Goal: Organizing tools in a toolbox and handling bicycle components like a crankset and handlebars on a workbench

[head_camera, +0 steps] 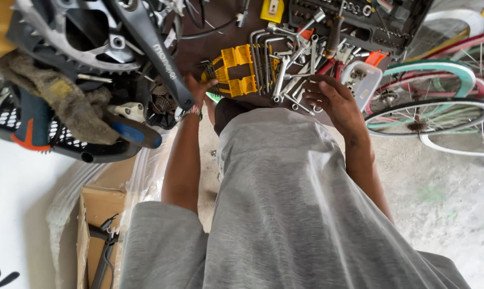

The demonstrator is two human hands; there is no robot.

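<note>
Steel wrenches and hex keys [284,69] lie in a loose pile on the dark table [220,37], just past the person's grey shorts. Right hand [333,99] rests on the near edge of that pile, fingers spread and curled down onto the tools; not clamped on any one piece as far as I can see. Left hand [199,88] sits at the yellow hex-key holder [234,69], fingertips touching its left side. Grip is partly hidden behind the black crank arm [153,53], so I can't tell if it's closed on something or just resting there.

Crank arm runs diagonally across the upper left, attached to a silver chainring [76,43]. Dirty rag [65,101] draped below it, over a black mesh basket [1,115]. Blue-tipped handle [137,134] pokes out under the rag.

Black socket set case [370,24] sits open at the back of the table, just beyond the wrench pile. White plastic tray [362,80] right of the right hand. Bicycle wheels [440,101] stacked at far right, teal and pink rims. Cardboard box [94,235] on the floor at lower left.
</note>
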